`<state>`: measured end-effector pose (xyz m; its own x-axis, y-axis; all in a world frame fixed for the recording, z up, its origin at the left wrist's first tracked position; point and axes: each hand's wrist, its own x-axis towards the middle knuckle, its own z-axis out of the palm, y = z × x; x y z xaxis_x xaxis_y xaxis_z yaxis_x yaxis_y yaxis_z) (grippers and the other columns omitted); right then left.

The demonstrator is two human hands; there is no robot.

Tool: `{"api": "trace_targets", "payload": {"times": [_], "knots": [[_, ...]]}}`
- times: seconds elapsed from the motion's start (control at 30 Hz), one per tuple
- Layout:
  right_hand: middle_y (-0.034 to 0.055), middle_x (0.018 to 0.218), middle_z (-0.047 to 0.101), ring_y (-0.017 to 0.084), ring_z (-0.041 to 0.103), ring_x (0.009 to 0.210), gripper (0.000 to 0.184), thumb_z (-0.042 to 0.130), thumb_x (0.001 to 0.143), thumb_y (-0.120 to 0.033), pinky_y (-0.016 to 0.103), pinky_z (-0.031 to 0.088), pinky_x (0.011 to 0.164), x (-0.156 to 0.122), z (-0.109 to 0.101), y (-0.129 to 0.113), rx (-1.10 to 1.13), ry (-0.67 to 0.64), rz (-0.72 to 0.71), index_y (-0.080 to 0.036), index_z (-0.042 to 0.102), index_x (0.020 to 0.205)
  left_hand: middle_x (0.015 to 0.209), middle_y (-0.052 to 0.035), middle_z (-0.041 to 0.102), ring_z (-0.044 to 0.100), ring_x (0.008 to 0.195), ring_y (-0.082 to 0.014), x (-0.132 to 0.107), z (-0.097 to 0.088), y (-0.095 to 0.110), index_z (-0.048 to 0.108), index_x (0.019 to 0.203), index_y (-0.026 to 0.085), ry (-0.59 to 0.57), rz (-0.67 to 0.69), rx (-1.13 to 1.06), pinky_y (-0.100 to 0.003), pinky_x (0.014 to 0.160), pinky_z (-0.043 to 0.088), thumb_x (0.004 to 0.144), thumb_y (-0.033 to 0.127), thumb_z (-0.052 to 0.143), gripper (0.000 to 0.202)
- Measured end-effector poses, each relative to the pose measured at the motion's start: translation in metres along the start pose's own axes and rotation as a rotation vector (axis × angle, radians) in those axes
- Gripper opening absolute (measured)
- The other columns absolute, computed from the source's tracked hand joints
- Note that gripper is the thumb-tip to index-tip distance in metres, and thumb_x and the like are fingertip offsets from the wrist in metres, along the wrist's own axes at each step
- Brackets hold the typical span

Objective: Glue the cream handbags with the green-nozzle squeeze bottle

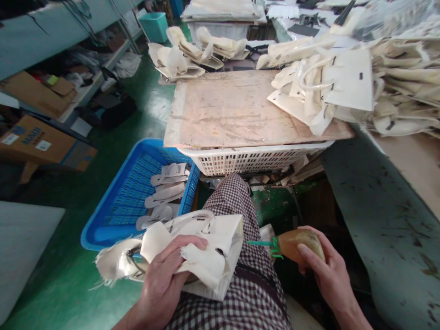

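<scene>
On my lap lies a cream-coloured handbag (223, 229), an unfinished one with frayed edges and a handle wrapped in clear plastic. My left hand (165, 279) grips it, with the thumb and fingers closed over a folded flap. To the right, my right hand (326, 266) is wrapped around a soft amber glue bottle (299, 245). The bottle's thin green nozzle (259, 243) points left toward the bag's open edge, and it appears a little apart from it. Green string or tape is tied around the nozzle's base.
A blue plastic basket (106, 206) with several pale bag pieces (165, 195) stands on the floor at left. Ahead, a board (220, 107) rests on a white basket (233, 160). More cream bags (347, 82) lie on it and at right. A grey-green table side (378, 220) borders my right.
</scene>
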<state>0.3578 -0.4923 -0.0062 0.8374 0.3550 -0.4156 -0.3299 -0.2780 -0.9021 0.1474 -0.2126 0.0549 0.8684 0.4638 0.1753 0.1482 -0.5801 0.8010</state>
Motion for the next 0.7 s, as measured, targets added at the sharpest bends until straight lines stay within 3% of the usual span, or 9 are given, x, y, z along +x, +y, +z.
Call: {"api": "trace_targets", "payload": {"times": [0.2,0.37,0.47,0.6,0.7], "knots": [[0.0019,0.094,0.064,0.015,0.056,0.058,0.050,0.080,0.078,-0.047,0.027,0.052,0.045,0.003,0.011,-0.017,-0.006,0.038,-0.049,-0.024,0.061,0.119,0.103,-0.0056,0.072,0.071,0.096,-0.0148,0.015,0.003,-0.004,0.067,0.101,0.020,-0.011,0.135,-0.035,-0.021,0.083,0.057,0.094,0.005,0.046,0.027],[0.0023,0.090,0.065,0.017,0.057,0.059,0.051,0.080,0.076,-0.051,0.027,0.053,0.046,0.007,0.017,-0.027,-0.132,-0.025,-0.040,-0.023,0.062,0.115,0.102,-0.0061,0.072,0.070,0.096,-0.0132,0.025,0.003,-0.002,0.066,0.099,0.018,-0.031,0.201,-0.028,-0.019,0.084,0.056,0.094,0.002,0.045,0.027],[0.0031,0.091,0.065,0.018,0.058,0.061,0.053,0.080,0.075,-0.052,0.028,0.053,0.047,0.010,0.020,-0.027,-0.205,-0.034,-0.062,-0.023,0.062,0.115,0.101,-0.0059,0.071,0.069,0.096,-0.0121,0.028,0.004,0.000,0.066,0.098,0.017,-0.038,0.234,-0.021,-0.018,0.085,0.055,0.093,0.002,0.046,0.025],[0.0064,0.100,0.067,0.024,0.063,0.076,0.055,0.082,0.072,-0.052,0.029,0.056,0.051,0.013,0.020,-0.023,-0.245,0.066,-0.108,-0.023,0.062,0.115,0.105,-0.0065,0.071,0.068,0.098,-0.0117,0.031,0.006,-0.001,0.065,0.099,0.015,-0.057,0.266,-0.021,-0.018,0.088,0.054,0.094,0.003,0.046,0.024],[0.0051,0.097,0.068,0.023,0.063,0.071,0.055,0.083,0.072,-0.050,0.030,0.055,0.050,0.012,0.017,-0.022,-0.201,0.034,-0.084,-0.024,0.062,0.115,0.105,-0.0069,0.071,0.068,0.100,-0.0117,0.033,0.007,-0.001,0.065,0.099,0.015,-0.069,0.277,-0.015,-0.018,0.089,0.054,0.094,0.003,0.047,0.022]]}}
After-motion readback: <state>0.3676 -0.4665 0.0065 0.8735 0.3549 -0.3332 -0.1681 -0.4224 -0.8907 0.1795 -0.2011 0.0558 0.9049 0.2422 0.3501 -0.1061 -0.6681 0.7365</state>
